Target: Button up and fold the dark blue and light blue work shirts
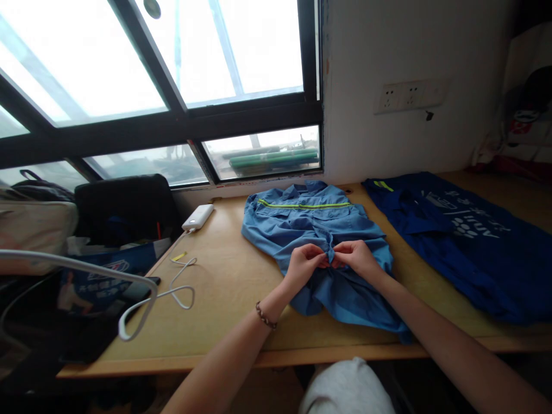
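Observation:
A light blue work shirt (276, 230) with a yellow-green reflective stripe lies on the wooden table, its collar toward the window wall. Both hands meet at its front opening, below the chest pockets. My left hand (306, 261), with a braided bracelet at the wrist, pinches one side of the front edge. Opposite it, my right hand (356, 259) pinches the other side, the fingertips nearly touching. The cloth is drawn up into a small ridge between them. Whether a button is between the fingers is hidden.
A dark blue garment (474, 247) with white print lies on the table (224, 287) at the right. A white power bank (198, 217) with a white cable (185, 287) is at the left. Bags (34, 236) and a black chair-like object (125, 201) stand beyond the left edge.

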{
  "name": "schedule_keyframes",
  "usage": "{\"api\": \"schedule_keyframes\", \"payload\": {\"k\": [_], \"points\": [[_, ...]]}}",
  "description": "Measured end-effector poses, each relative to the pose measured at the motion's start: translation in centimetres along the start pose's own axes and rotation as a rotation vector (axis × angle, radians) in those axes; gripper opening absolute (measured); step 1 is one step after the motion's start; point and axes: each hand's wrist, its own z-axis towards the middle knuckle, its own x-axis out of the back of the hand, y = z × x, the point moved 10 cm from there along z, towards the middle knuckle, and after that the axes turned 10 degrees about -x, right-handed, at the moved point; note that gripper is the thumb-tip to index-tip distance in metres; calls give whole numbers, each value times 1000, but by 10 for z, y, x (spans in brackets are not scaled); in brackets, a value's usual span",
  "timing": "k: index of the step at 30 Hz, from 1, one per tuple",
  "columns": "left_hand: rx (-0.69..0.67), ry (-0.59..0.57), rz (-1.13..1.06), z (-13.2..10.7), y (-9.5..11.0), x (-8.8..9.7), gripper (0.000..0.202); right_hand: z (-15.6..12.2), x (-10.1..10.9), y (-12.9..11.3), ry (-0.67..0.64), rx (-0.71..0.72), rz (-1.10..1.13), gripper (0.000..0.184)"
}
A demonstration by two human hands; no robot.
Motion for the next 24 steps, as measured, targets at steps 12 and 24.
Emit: {"api": "schedule_keyframes", "payload": {"k": [12,24], "points": [[27,49,-30,0,-14,3,28,-18,-9,-21,234,336,-590,8],[127,79,-103,-1,-21,2,33,-18,-11,-21,242,339,-654,2]]}}
